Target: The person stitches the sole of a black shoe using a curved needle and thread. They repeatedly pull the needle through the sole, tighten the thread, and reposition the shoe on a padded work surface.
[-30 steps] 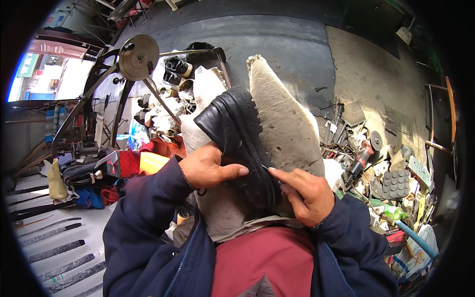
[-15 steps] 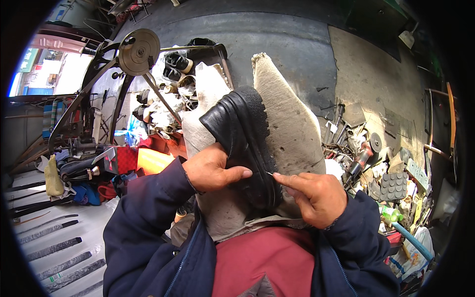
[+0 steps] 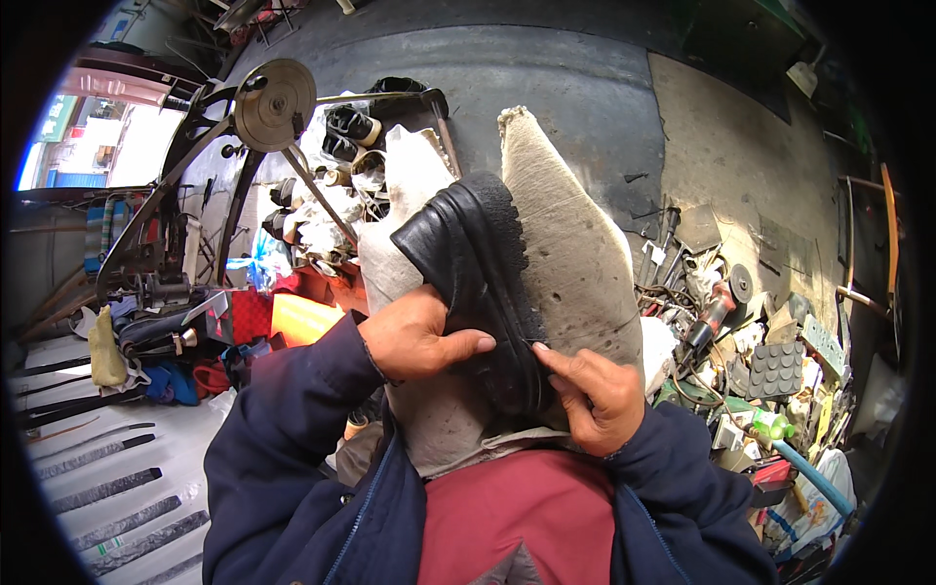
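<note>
A black leather shoe [image 3: 478,283] lies tilted on its side across my lap, its ridged dark sole facing right. My left hand [image 3: 421,336] is closed round the upper at the shoe's left side, with the thumb pressed along the leather. At the sole's right edge, my right hand [image 3: 595,388] pinches a thin metal-tipped tool. Only a sliver of its tip shows by the fingertips, against the seam between upper and sole. The rest of the tool is hidden in the fingers. A worn beige cloth [image 3: 577,244] covers my legs under the shoe.
A hand-wheel machine [image 3: 276,105] on metal legs stands at the far left, with several shoes [image 3: 353,125] piled beside it. On the right are a red angle grinder [image 3: 710,317] and scattered tools and scraps. Dark strips [image 3: 107,492] lie on a white surface at lower left.
My right hand and forearm have shifted left, closer to the shoe, and the tool's bright tip shows less now. My left hand and the shoe have hardly moved.
</note>
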### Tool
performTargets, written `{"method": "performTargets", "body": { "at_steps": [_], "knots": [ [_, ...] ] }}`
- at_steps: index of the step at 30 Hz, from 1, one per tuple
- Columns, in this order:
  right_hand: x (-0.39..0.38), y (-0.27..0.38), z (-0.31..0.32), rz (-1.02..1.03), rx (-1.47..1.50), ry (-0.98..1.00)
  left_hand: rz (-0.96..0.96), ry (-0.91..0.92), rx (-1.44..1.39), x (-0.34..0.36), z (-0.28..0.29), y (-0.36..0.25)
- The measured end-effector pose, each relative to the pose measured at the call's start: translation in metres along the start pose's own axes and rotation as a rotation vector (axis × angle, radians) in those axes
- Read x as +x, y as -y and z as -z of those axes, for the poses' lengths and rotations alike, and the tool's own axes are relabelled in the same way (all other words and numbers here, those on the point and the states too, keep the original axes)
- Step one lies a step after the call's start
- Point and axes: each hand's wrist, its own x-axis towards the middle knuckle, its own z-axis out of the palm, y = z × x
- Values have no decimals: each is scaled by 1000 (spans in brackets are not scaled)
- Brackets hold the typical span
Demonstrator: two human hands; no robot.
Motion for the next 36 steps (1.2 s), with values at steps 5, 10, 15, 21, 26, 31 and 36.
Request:
{"method": "performTargets", "body": {
  "at_steps": [5,10,15,21,26,31,36],
  "knots": [
    [5,3,-11,28,104,-117,74,13,37,-2,2,0],
    [6,10,-7,-382,449,7,18,-16,39,1,5,-14],
    [10,9,-15,-32,37,-168,161,76,35,0,10,-23],
    [11,6,-19,21,-26,-250,24,48,-27,0,7,-21],
    [15,1,-8,-430,707,-29,-145,-60,-69,2,1,-16],
    [8,-1,-19,-80,241,-183,93,13,2,1,4,-21],
    [-3,-8,-22,95,61,-232,160,16,58,-3,5,-25]
  ]
}}
